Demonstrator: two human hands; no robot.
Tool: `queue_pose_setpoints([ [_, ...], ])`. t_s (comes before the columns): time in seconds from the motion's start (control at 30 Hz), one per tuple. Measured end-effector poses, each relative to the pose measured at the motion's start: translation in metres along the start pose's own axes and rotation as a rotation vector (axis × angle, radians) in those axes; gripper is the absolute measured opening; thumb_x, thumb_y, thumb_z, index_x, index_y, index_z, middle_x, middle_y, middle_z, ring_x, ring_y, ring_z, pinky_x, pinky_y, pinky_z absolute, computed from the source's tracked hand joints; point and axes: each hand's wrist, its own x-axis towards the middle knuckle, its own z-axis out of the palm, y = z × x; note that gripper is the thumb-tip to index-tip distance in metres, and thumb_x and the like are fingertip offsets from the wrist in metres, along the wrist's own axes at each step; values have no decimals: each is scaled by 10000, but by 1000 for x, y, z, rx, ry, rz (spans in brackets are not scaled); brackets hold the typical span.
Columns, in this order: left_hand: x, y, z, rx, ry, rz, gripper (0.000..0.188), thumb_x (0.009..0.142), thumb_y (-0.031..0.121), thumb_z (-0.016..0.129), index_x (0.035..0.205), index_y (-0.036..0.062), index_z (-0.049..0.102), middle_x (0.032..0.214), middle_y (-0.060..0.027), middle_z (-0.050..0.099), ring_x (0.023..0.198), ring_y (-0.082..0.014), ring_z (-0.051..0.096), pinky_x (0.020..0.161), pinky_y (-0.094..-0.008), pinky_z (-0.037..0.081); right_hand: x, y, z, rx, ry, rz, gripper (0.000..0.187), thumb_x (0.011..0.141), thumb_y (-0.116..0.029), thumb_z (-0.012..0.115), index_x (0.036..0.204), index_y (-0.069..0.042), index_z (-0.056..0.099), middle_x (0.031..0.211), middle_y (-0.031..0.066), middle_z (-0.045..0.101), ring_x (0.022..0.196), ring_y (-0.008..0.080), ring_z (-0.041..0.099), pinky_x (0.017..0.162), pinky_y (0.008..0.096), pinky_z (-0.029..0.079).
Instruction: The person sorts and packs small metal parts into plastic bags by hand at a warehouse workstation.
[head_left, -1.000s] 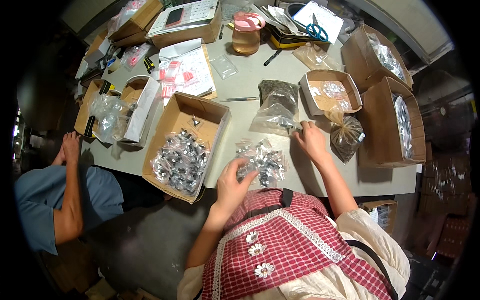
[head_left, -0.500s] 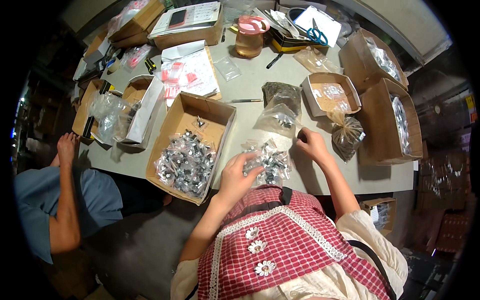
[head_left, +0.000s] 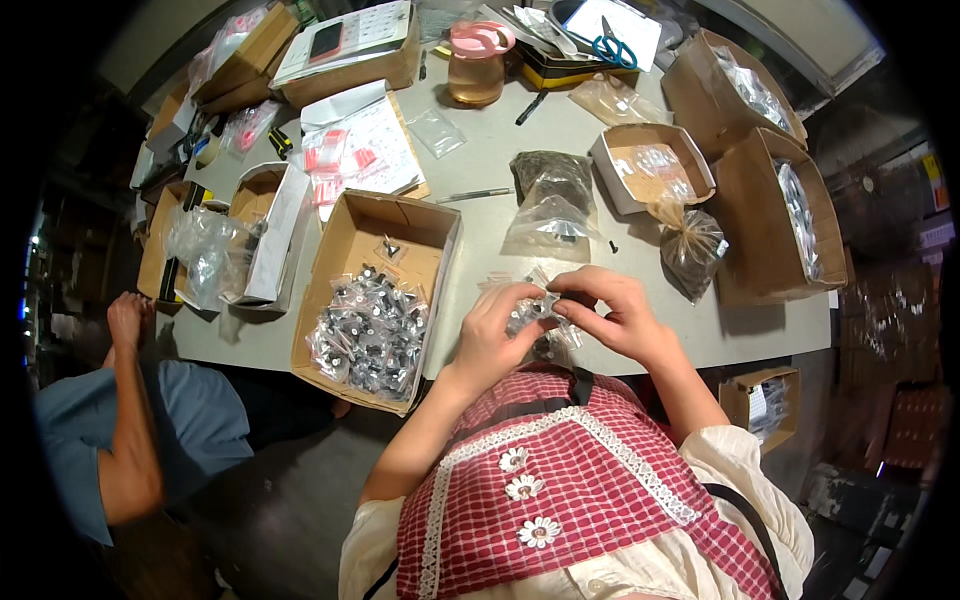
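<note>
My left hand [head_left: 493, 328] and my right hand [head_left: 618, 318] meet over a pile of small clear zip bags [head_left: 548, 345] at the table's near edge. Between their fingertips is a small clear zip bag [head_left: 545, 302]; both hands are closed on it, and its contents are too small to make out. Just beyond them lies an open plastic bag of small dark parts [head_left: 555, 190]. One loose black screw-like piece [head_left: 613, 246] rests on the table to its right. Left of my hands, a cardboard box [head_left: 440, 262] holds many filled small bags.
On the right stand a shallow white box [head_left: 648, 200], a tied bag of dark parts [head_left: 692, 250] and tall cartons [head_left: 765, 235]. Farther back are a pink-lidded jug [head_left: 477, 80], scissors [head_left: 612, 45], a pen [head_left: 475, 195] and papers [head_left: 365, 140]. A person [head_left: 130, 400] sits at left.
My right hand has come left and nearer, joining my left hand at the small bag. The loose black piece on the table has come into sight. The whole view has shifted slightly.
</note>
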Motion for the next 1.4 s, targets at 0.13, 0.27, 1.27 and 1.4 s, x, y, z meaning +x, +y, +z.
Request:
queue_pose_setpoints([
  [0.13,2,0,2,13,16,14,397,735,42,800,1101,15,649,1065,-143,695,995,-303,679,861,-373,536,4,4,3,-63,74,-163,261,847,-70,734,1099,-14,696,979,137,699,819,243,689,701,334,545],
  [0.27,5,-3,1,6,44,-1,381,746,69,817,1087,17,656,1057,-135,697,994,-291,677,863,-364,533,12,5,-5,-33,52,-162,298,827,-31,755,1115,16,691,961,118,707,751,163,656,680,277,519],
  [1.27,18,1,1,54,116,-11,378,748,118,841,1057,25,643,973,-136,687,867,-320,666,758,-381,535,19,80,-12,-9,22,-39,197,796,-90,694,980,-17,700,894,124,674,824,270,663,744,366,527],
  [1.4,15,-7,4,47,114,-120,363,760,41,776,1081,29,609,976,-134,665,860,-329,657,764,-413,530,20,23,-4,110,-59,-139,240,843,-147,703,1059,-43,687,1044,168,621,951,309,621,795,366,501],
])
